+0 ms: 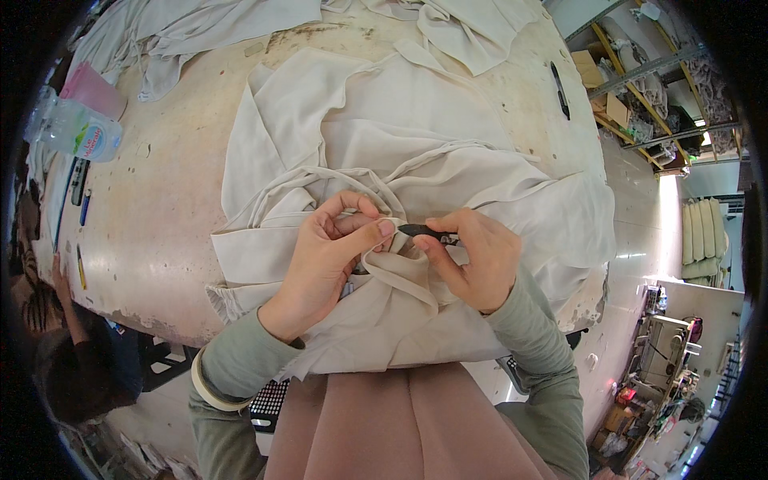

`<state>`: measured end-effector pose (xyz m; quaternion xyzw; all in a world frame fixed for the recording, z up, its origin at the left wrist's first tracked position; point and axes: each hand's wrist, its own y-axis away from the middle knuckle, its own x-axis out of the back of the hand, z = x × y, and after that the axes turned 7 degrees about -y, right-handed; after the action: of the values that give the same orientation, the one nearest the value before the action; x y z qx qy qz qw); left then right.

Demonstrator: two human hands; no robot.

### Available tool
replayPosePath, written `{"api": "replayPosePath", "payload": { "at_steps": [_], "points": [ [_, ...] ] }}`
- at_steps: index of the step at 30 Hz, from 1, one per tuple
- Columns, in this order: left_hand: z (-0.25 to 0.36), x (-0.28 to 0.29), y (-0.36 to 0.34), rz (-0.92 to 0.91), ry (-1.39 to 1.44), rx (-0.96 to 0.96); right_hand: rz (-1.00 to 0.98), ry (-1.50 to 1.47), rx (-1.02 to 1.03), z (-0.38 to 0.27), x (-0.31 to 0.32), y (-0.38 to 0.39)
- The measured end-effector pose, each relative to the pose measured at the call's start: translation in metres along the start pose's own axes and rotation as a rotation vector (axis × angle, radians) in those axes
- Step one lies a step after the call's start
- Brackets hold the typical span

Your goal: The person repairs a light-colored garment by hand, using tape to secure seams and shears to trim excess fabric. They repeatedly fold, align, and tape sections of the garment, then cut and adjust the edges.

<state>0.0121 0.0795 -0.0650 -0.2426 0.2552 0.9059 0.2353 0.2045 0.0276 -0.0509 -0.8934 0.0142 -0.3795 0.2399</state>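
Observation:
A pale cream garment (416, 148) lies bunched and folded on the table in front of me, its near part hanging over the edge onto my lap. My left hand (324, 248) is closed, pinching a narrow folded edge of the cloth between thumb and fingers. In my right hand (482, 260) is a small black tool (418, 230) with a tapered end, pointing left at the pinched edge. Its kind is hard to make out, as my fingers cover part of it. A gathered cuff (228, 300) of the garment shows at the left.
More pale cloth (200, 28) lies along the table's (176, 208) far side. At left stand a clear plastic bottle (84, 128) and a pink cup (100, 90), near several pens. A black pen (559, 92) lies far right. Another person (76, 360) sits beyond the left edge.

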Motion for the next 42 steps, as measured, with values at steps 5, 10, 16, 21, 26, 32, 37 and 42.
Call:
{"api": "replayPosePath", "payload": {
  "at_steps": [5,10,16,21,26,32,37,42],
  "points": [
    [0.000,0.000,0.000,-0.005,-0.006,-0.010,0.037,0.019,-0.029,0.002,0.001,0.001],
    [0.000,0.000,0.000,0.001,-0.001,0.001,-0.014,-0.013,-0.066,0.000,0.002,0.000],
    [0.000,-0.001,0.001,-0.021,0.007,-0.018,0.031,-0.220,-0.342,-0.008,0.004,0.001],
    [-0.003,-0.003,0.001,-0.002,-0.135,-0.069,0.004,-0.329,-0.209,-0.005,-0.002,0.004],
    [-0.005,-0.004,0.001,-0.007,-0.200,-0.108,-0.008,-0.134,-0.013,-0.006,-0.004,0.005],
    [-0.005,-0.005,0.003,-0.022,-0.268,-0.116,-0.088,0.062,0.097,-0.013,0.007,0.005],
    [-0.005,-0.004,0.002,-0.058,-0.301,-0.125,-0.091,-0.408,-0.297,-0.003,-0.007,0.003],
    [-0.005,-0.005,0.002,-0.063,-0.254,-0.121,-0.145,-0.886,-0.656,0.002,-0.009,0.005]
  ]
}}
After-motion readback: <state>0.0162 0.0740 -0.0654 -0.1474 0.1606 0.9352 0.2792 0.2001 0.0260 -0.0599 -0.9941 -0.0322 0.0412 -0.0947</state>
